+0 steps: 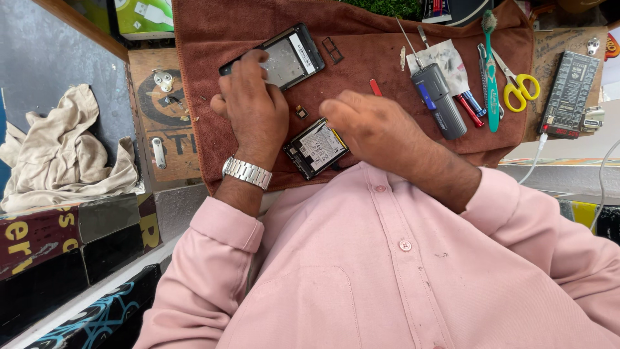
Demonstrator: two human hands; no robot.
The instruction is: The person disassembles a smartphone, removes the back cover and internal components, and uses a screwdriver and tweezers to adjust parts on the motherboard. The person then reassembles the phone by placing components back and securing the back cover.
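A person's left hand (253,103) presses curled fingers onto an opened phone shell (284,58) on the brown cloth (213,39), while the right hand (374,126), loosely curled, holding nothing visible, rests beside a thin, seemingly fragile phone body (316,147), probably best gripped by its edges.

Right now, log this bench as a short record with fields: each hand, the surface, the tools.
Left hand: rests on an opened phone frame
Right hand: beside a second phone body, contact unclear
Surface: brown cloth
Tools at right: grey electric screwdriver, green toothbrush, yellow-handled scissors
Off the cloth: beige rag
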